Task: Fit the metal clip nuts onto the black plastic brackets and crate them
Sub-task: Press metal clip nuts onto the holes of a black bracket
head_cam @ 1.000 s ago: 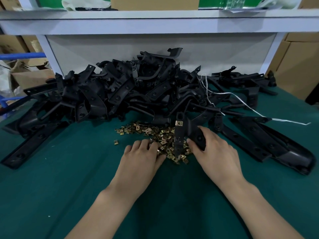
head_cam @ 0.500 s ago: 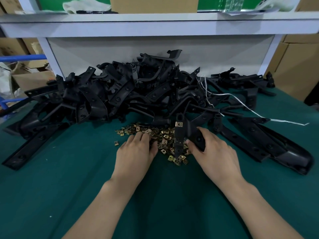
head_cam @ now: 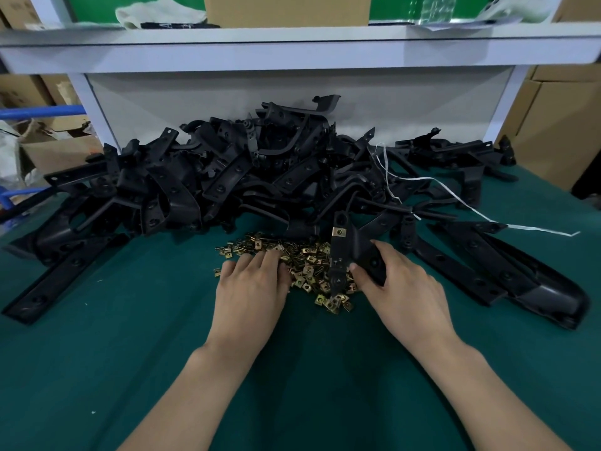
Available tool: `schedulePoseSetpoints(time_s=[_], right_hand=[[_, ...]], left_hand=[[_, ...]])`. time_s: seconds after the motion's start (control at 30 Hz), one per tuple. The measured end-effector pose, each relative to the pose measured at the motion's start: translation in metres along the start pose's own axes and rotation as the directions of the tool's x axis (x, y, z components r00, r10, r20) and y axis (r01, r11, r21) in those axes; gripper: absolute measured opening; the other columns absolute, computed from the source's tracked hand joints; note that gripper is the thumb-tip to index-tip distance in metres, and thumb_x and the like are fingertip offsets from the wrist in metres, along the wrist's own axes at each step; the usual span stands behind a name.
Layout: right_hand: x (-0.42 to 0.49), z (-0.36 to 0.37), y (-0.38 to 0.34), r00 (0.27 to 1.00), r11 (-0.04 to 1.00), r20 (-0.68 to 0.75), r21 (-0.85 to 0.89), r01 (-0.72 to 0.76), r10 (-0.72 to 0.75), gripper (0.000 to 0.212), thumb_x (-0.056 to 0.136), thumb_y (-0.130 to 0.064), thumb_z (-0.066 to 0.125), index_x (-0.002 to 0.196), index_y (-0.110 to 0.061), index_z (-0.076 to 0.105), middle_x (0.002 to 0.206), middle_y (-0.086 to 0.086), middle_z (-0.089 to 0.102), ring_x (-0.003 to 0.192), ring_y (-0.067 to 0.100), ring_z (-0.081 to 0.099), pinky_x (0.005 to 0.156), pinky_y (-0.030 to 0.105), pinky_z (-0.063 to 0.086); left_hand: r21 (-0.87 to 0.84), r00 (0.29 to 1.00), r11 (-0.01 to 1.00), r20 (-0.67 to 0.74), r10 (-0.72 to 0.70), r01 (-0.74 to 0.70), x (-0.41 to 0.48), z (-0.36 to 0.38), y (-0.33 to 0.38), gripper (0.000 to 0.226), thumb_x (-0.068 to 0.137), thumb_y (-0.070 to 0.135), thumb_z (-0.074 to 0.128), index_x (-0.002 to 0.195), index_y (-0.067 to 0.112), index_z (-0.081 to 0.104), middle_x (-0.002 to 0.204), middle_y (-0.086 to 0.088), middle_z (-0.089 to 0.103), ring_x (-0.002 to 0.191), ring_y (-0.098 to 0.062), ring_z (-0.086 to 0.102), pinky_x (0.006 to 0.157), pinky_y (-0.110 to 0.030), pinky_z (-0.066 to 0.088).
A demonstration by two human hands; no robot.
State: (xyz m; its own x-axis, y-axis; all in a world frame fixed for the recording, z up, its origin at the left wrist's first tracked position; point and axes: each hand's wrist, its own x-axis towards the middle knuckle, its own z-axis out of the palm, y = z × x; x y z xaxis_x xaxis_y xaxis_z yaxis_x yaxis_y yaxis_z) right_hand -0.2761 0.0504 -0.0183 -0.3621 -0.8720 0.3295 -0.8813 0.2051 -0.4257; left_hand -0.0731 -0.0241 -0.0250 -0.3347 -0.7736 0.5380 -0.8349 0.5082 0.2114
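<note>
The dark green cloth-covered table served as the whole workplace, its soft top probably there to stop small parts from skidding away. Along its far side lay a tangled heap of black plastic brackets, pushed back against the white shelf frame. That left the near cloth to the hands and kept stock within reach. No crate showed anywhere, so packing looked some way off.

The right hand gripped one angled black plastic bracket, thumb on the near face and fingers curled round the far side. It stood the bracket nearly upright, with the lower end down among the nuts. Held so, its tabs faced the person and it stood just beside the supply.

The left hand lay palm down on the scatter of small brass-coloured metal clip nuts. Its fingertips were bent into the pile, probably feeling for the next one. Whether they had pinched a nut could not be told.

Smallest of all, a single brass clip nut already sat on the held bracket's upper tab, while the lower hole looked unfilled.
</note>
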Motion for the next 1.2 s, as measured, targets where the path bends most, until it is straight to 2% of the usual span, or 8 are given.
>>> schedulePoseSetpoints(time_s=[0.2,0.33,0.43,0.53,0.6,0.73,0.87,1.2], right_hand=[[0.001,-0.001,0.000,1.000,1.000,0.017,0.017,-0.018,0.017,0.053,0.093,-0.065,0.042,0.137,-0.036,0.046,0.124,-0.013,0.065,0.101,0.024,0.067,0.077,0.040,0.051],[0.001,-0.001,0.001,1.000,0.999,0.012,0.035,-0.020,0.020,0.051,0.093,-0.064,0.044,0.135,-0.036,0.047,0.121,-0.013,0.065,0.098,0.023,0.067,0.074,0.038,0.049],[0.001,-0.001,0.001,1.000,0.999,0.012,0.038,-0.025,0.024,0.051,0.092,-0.066,0.043,0.134,-0.036,0.047,0.121,-0.013,0.066,0.098,0.024,0.067,0.074,0.038,0.049],[0.001,0.000,0.002,1.000,0.999,0.011,0.038,-0.022,0.022,0.049,0.092,-0.066,0.043,0.132,-0.037,0.047,0.119,-0.013,0.066,0.098,0.025,0.066,0.072,0.037,0.046],[0.001,-0.001,0.002,1.000,0.999,0.014,0.035,-0.025,0.025,0.050,0.092,-0.066,0.043,0.133,-0.037,0.047,0.120,-0.013,0.066,0.099,0.025,0.066,0.073,0.038,0.047],[0.002,-0.001,0.000,0.999,0.999,0.015,0.037,-0.029,0.029,0.052,0.092,-0.066,0.043,0.134,-0.036,0.048,0.121,-0.013,0.066,0.099,0.024,0.067,0.077,0.040,0.051],[0.002,-0.002,0.000,0.999,0.999,0.019,0.043,-0.034,0.033,0.050,0.092,-0.064,0.045,0.134,-0.036,0.048,0.121,-0.013,0.066,0.100,0.024,0.066,0.077,0.040,0.051],[0.001,-0.004,-0.002,0.999,0.998,0.030,0.049,-0.031,0.030,0.053,0.091,-0.065,0.043,0.134,-0.034,0.049,0.122,-0.011,0.066,0.100,0.026,0.066,0.079,0.042,0.052]], left_hand=[[-0.058,0.999,0.998,-0.003,0.039,-0.039,0.000,-0.004,0.000,0.033,0.097,0.007,0.062,0.130,0.007,0.061,0.090,-0.004,0.073,0.088,-0.028,0.067,0.082,-0.044,0.050],[-0.376,0.999,0.926,-0.016,-0.050,0.040,-0.003,-0.013,0.008,0.023,0.103,0.031,0.049,0.122,0.023,0.059,0.102,0.009,0.072,0.095,-0.011,0.060,0.086,-0.030,0.044],[-0.570,0.992,0.812,0.085,-0.092,0.124,-0.008,-0.015,0.013,0.011,0.099,0.041,0.051,0.108,0.042,0.059,0.101,0.018,0.066,0.093,-0.005,0.061,0.079,-0.020,0.047],[-0.675,0.990,0.725,0.080,-0.114,0.138,-0.009,-0.017,0.020,0.011,0.097,0.035,0.061,0.100,0.044,0.065,0.102,0.022,0.054,0.098,-0.003,0.057,0.081,-0.009,0.043],[-0.752,0.978,0.627,0.132,-0.161,0.205,-0.007,-0.018,0.023,0.013,0.097,0.034,0.062,0.098,0.045,0.067,0.096,0.021,0.057,0.092,0.000,0.058,0.077,-0.009,0.044],[-0.857,0.922,0.349,0.318,-0.223,0.380,-0.003,-0.019,0.024,0.014,0.101,0.027,0.059,0.097,0.037,0.068,0.081,0.015,0.068,0.075,0.000,0.060,0.071,-0.015,0.049],[-0.869,0.852,0.017,0.480,-0.209,0.494,-0.003,-0.020,0.027,0.010,0.102,0.019,0.057,0.102,0.015,0.065,0.090,-0.004,0.076,0.077,-0.013,0.067,0.072,-0.025,0.053],[-0.821,0.801,-0.186,0.568,-0.190,0.539,0.001,-0.023,0.027,0.010,0.101,0.018,0.057,0.103,0.010,0.062,0.099,-0.011,0.077,0.079,-0.014,0.070,0.070,-0.023,0.057]])
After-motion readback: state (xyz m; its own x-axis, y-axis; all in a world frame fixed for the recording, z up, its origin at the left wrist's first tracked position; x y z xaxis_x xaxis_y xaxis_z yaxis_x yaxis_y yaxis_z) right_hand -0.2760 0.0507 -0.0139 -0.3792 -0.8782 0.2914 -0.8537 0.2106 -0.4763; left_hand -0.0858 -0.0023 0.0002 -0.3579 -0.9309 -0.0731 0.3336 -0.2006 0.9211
